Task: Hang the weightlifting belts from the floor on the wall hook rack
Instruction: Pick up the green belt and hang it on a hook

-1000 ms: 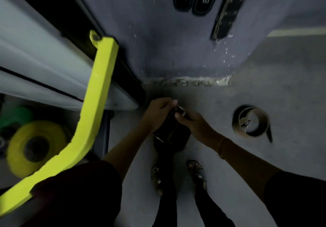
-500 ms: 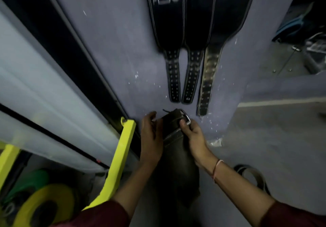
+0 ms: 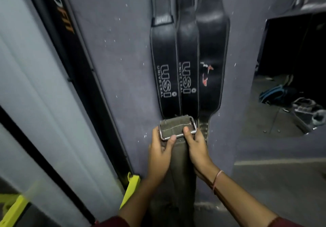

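An olive-brown weightlifting belt [image 3: 178, 165] hangs upright against the wall, its steel buckle [image 3: 177, 127] at the top, overlapping the lower ends of three black leather belts [image 3: 187, 64] hanging side by side on the wall, two printed "USI Universal"

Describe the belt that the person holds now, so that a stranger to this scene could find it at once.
Start at the grey wall, where three black belts hang side by side. Just below their lower ends, the left hand and the right hand hold up the olive belt. Unlike the glossy black ones, it is dull fabric with a metal buckle on top.
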Tool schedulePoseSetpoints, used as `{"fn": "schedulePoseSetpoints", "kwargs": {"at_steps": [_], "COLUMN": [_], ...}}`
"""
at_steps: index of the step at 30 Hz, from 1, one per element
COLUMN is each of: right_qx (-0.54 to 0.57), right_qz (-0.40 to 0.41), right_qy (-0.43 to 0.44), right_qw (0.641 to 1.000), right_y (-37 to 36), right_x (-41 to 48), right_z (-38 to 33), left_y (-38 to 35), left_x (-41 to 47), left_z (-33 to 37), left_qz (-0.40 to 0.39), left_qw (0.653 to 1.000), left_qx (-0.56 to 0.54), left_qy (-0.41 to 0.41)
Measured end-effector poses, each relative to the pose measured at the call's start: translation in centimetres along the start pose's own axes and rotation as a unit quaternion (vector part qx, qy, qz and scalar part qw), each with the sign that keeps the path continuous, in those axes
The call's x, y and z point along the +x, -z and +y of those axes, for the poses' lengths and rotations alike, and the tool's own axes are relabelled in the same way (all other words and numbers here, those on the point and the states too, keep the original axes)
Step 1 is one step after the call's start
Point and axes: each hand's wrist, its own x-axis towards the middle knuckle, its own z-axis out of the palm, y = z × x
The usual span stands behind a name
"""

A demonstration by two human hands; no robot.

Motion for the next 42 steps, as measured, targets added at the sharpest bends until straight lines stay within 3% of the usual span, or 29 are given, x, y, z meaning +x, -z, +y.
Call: {"fn": "schedulePoseSetpoints", "kwargs": {"at_steps": [4,7,9,12,16,23,29,35,42], "right_qx": [-0.019,-0.058,-0.071,-0.051,-0.014,-0.053,-0.065,-0.061,-0.037], "right_qz": [-0.053,-0.099,-0.082,-0.035,-0.033,-0.047,-0.028,-0.037,-0.016], "right_qy": [0.051,0.078,0.101,0.13,0.159,0.245,0.171,0.22,0.179], "right_qw": [0.997,0.99,0.989,0.99,0.987,0.967,0.983,0.973,0.983], "right_y": [0.2,0.1,-0.4,-1.5,-3.4,-5.4,-3.1,-5.5,-5.1], "right_x": [-0.2,-0.2,-0.2,0.4,1.0,1.6,0.3,2.1,0.2], "right_z": [-3.9,-6.4,-7.8,-9.9,-12.7,-15.2,-8.8,-15.3,-10.8], "left_y": [-0.7,-1.7,-2.3,-2.6,-2.4,-1.8,-1.3,-1.1,-0.6], "left_x": [1.9,3.8,5.4,6.0,4.9,8.2,10.7,12.6,13.9], "left_z": [3.8,7.1,9.2,11.4,11.7,15.5,17.5,19.0,22.1], "left_qz": [0.015,0.099,0.144,0.095,0.021,0.086,0.092,0.082,0.06], "left_qw": [0.999,0.995,0.989,0.995,0.999,0.983,0.982,0.984,0.982], "left_qx": [0.019,0.025,0.045,0.039,-0.016,-0.106,-0.072,-0.073,-0.084], "left_qy": [-0.023,-0.012,0.008,0.007,-0.044,-0.121,-0.149,-0.141,-0.158]}}
